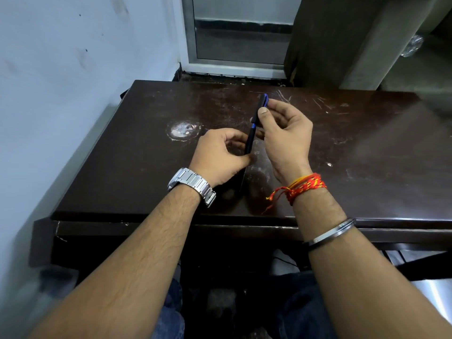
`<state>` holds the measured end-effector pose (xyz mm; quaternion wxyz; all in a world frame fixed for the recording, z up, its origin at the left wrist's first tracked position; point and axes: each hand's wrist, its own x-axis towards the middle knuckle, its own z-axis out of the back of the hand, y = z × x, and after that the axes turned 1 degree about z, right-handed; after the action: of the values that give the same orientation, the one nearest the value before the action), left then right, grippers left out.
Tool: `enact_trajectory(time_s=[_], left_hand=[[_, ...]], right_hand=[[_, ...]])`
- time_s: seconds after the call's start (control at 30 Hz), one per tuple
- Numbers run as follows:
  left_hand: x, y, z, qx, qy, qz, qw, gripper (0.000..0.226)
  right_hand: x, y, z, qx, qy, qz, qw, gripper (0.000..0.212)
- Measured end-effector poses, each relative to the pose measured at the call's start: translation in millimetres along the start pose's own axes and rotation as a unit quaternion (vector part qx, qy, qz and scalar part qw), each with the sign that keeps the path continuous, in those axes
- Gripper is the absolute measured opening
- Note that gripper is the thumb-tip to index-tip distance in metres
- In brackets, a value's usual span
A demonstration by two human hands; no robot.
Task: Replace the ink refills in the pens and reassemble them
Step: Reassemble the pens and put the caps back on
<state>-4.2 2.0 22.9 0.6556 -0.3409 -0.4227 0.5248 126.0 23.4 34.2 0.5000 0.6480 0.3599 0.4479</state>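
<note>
While we are sitting at the dark brown, scratched wooden table [367, 143], we are holding one thin black pen with blue bits [252, 135] up in the air, just above the table top. Starting on the left, our left hand [217, 155], the one wearing the shiny silver metal watch [193, 183], is curling its fingers and thumb round the near, lower end of the pen. The pen is sitting between both hands. Its long line is running from close to us, up and away, leaning a little to the right. Our right hand [286, 135], the one wearing the red and orange thread band [305, 185] and the thin silver metal bangle [330, 234], is pinching the far, upper half with thumb and fingers. Both hands are touching the pen, so neither is nearer. We are guessing the two halves are needing a twist or a pull along that long line. We are counting one pen, two hands, one watch, one thread band and one bangle. We cannot tell if a refill is inside.
</note>
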Motion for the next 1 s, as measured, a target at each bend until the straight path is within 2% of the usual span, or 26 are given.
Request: enact_trajectory(time_s=[0.17, 0.33, 0.47, 0.57, 0.67, 0.77, 0.87, 0.93, 1.0], left_hand=[[3, 4, -1, -0.024, -0.033, 0.011, 0.999, 0.030], [6, 8, -1, -0.045, -0.073, 0.022, 0.996, 0.041], [7, 10, -2, -0.041, -0.078, 0.022, 0.996, 0.047], [7, 12, -4, -0.038, -0.088, 0.032, 0.995, 0.047], [8, 10, -4, -0.045, -0.084, 0.049, 0.994, 0.035], [8, 10, -3, 0.033, -0.046, 0.063, 0.996, 0.025], [7, 11, -1, 0.054, -0.025, 0.064, 0.996, 0.022], [8, 12, 0, 0.051, -0.027, 0.053, 0.997, 0.028], [8, 13, 0, 0.042, -0.029, 0.056, 0.997, 0.047]], right_hand=[[-3, -1, -1, -0.071, 0.019, 0.010, 0.997, 0.020], [-7, -2, -2, -0.120, 0.097, 0.036, 0.987, 0.049], [-7, -3, -2, -0.149, 0.154, 0.035, 0.976, 0.062], [-7, -3, 1, -0.179, 0.150, 0.039, 0.971, 0.063], [-6, -2, 2, -0.189, 0.127, 0.061, 0.972, 0.063], [-6, -3, 2, -0.203, 0.119, 0.078, 0.969, 0.063], [-8, -4, 1, -0.218, 0.114, 0.085, 0.966, 0.065], [-8, -5, 1, -0.236, 0.125, 0.086, 0.960, 0.071], [-8, -5, 2, -0.258, 0.146, 0.083, 0.951, 0.080]])
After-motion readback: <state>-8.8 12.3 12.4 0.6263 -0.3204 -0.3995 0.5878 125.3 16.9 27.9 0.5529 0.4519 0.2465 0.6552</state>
